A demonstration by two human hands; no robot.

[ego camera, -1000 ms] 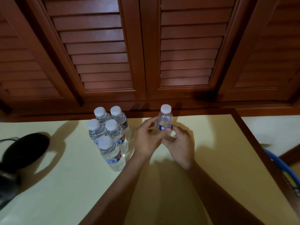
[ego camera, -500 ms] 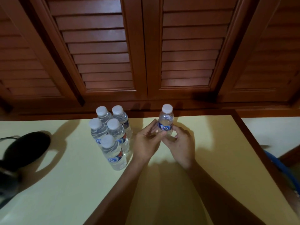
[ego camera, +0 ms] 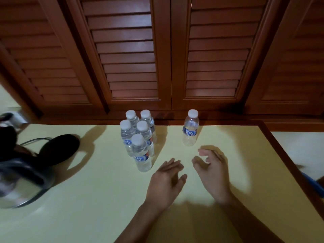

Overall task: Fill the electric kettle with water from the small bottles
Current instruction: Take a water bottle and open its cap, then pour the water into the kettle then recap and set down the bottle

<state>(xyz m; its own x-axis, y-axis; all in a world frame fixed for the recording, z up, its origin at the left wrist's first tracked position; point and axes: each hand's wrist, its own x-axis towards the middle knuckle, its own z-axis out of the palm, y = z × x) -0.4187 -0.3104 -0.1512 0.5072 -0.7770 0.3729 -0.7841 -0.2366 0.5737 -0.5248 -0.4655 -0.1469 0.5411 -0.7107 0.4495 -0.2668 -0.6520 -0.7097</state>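
From the head camera, a pale yellow table [ego camera: 91, 204] with a dark wooden edge runs up to a wall of louvered wooden doors [ego camera: 129, 55]. A lone small bottle [ego camera: 190, 128] stands upright near the far edge, its white cap on, apart from everything else. To its left a cluster of five bottles [ego camera: 138, 137], all capped, stands packed close, the nearest one out in front.

The left hand [ego camera: 166, 183] hovers low over the table just right of that front bottle, fingers straight and together, thumb spread, holding nothing. The right hand [ego camera: 212, 174] sits beside it, below the lone bottle and not touching it, fingers loosely curled around nothing.

The electric kettle [ego camera: 22, 183] lies at the far left edge, blurred, with a dark handle over a pale body, well apart from both hands; the cluster stands between them. A black oval shape [ego camera: 58, 149] sits beside the kettle, and a thin cord [ego camera: 35, 140] trails behind it. Something blue [ego camera: 313, 183] shows beyond the table's right edge.
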